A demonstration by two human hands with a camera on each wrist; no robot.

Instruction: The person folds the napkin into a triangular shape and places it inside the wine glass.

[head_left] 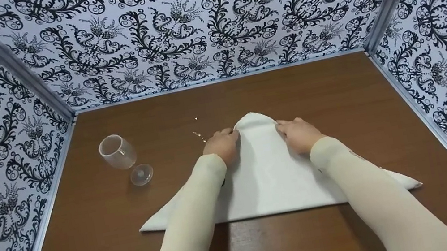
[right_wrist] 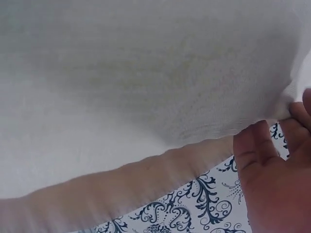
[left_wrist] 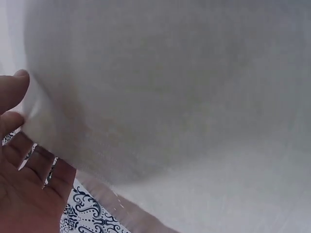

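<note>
A white cloth napkin [head_left: 275, 176], folded to a triangle, lies on the table with its long edge towards me and its rounded-looking tip pointing away. My left hand [head_left: 223, 144] pinches its left slanting edge near the tip. On the opposite slanting edge, at about the same height, my right hand [head_left: 300, 134] pinches the cloth. The left wrist view shows thumb and forefinger on the cloth edge, the other fingers [left_wrist: 40, 162] behind it. In the right wrist view, raised fabric [right_wrist: 146, 87] fills most of the picture, its edge between thumb and forefinger.
A clear stemmed glass [head_left: 120, 152] stands on the brown wooden table [head_left: 312, 88], left of the napkin. Small bright specks [head_left: 199, 136] show on the wood near my left hand. Patterned walls [head_left: 211, 23] enclose the table at the back and both sides.
</note>
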